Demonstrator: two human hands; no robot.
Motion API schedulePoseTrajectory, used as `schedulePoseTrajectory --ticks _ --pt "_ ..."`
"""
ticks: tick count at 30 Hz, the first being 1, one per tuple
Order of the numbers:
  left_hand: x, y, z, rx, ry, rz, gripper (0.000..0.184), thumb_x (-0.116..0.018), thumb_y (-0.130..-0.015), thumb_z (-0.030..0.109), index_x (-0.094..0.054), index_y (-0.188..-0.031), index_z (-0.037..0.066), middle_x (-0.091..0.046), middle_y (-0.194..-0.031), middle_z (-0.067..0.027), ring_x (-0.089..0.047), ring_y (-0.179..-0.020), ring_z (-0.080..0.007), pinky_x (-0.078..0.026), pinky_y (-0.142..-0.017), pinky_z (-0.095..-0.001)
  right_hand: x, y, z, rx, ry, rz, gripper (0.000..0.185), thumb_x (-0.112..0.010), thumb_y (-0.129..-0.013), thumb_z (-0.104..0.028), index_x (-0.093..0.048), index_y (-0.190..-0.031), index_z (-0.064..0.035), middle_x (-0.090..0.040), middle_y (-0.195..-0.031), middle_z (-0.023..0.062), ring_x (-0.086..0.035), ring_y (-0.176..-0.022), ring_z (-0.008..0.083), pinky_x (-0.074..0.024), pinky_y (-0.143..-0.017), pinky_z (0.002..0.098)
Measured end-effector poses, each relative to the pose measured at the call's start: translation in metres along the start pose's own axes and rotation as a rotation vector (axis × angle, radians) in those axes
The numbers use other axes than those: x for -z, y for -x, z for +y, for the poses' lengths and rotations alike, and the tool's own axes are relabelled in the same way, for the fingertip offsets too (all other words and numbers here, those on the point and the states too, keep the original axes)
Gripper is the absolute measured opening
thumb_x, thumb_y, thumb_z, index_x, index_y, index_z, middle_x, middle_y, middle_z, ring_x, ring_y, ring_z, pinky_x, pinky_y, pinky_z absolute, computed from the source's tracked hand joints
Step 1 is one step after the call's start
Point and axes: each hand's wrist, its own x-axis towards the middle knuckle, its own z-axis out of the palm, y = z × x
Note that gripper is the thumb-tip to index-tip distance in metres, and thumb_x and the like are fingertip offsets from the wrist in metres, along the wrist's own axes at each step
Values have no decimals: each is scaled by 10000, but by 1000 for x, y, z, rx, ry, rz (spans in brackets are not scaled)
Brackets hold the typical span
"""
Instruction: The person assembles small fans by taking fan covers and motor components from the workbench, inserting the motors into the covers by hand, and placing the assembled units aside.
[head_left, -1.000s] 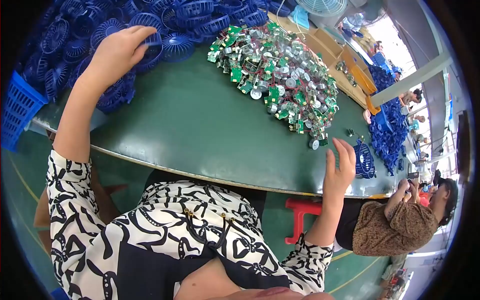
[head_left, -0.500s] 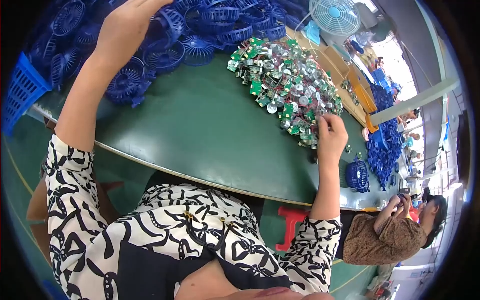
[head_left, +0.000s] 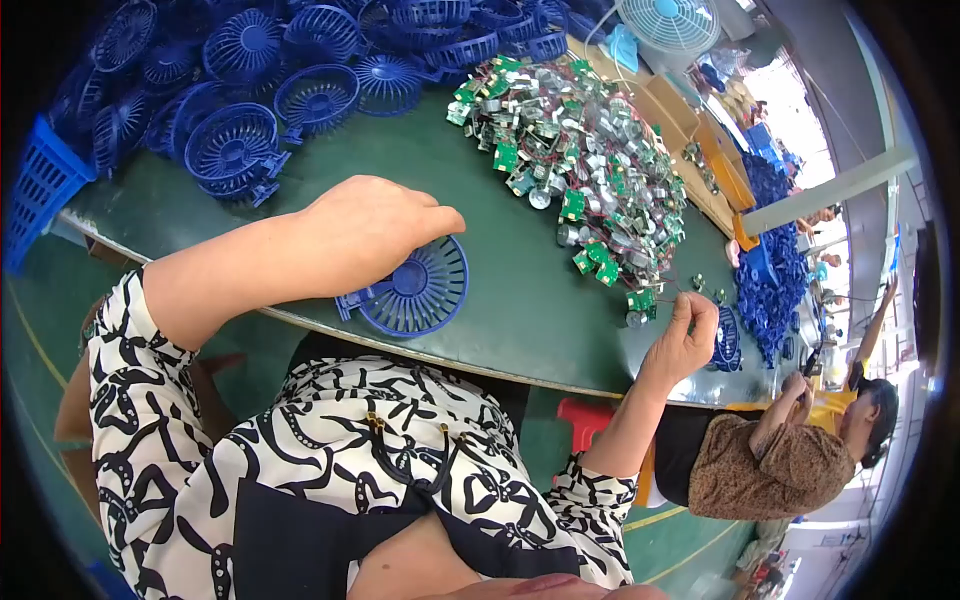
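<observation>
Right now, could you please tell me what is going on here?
The person's left hand holds a round, slotted blue plastic cage over the dark green tabletop. The right hand, pinched closed, is beside a green circuit board at the near end of a heap of green and silvery electronic parts.

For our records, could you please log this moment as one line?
left hand: at blue cover, grip unclear | right hand: pinching wires | circuit-board pile: on green table
</observation>
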Motion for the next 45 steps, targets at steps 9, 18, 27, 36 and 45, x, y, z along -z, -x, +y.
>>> schedulePoseTrajectory --ticks 9,18,27,36,45 --pt "10 -4 9 154 49 12 408 -668 -856 62 -607 -1259 46 -642 -1240 -157 -616 -1134 -358 -511 -921 -443 9 10 1 -205 -339 417 152 -539 -1040 -87 -567 -925 9 -617 -887 86 -607 -816 164 -514 -793 305" --pt "9 50 41 214 160 61 695 -835 -717 165 -570 -1347 38 -448 -1524 -222 -486 -1353 -417 -422 -1096 -460 11 26 -20 -175 -286 298 96 -529 -1014 -16 -550 -926 14 -586 -831 80 -558 -683 133 -488 -648 260" --pt "-28 43 43 155 249 163 549 -723 -684 -64 -644 -1220 23 -422 -1545 -241 -493 -1367 -418 -443 -1089 -438 -4 25 -62 130 -16 -404 104 -706 -841 26 -647 -915 -16 -647 -842 135 -635 -749 305 -508 -678 366" --pt "-34 56 30 188 403 287 495 -720 -694 -89 -659 -1173 22 -509 -1466 -233 -555 -1302 -393 -493 -1018 -435 -14 34 -85 150 -11 -332 271 -797 -773 -31 -701 -1026 -33 -660 -971 136 -642 -911 323 -514 -791 415" --pt "-38 51 31 111 361 305 306 -698 -725 -81 -687 -1018 8 -680 -1158 -173 -655 -1106 -373 -515 -944 -444 -9 55 -112 -275 -45 -671 297 -823 -784 -119 -672 -1021 -23 -633 -892 101 -623 -766 269 -492 -685 359"
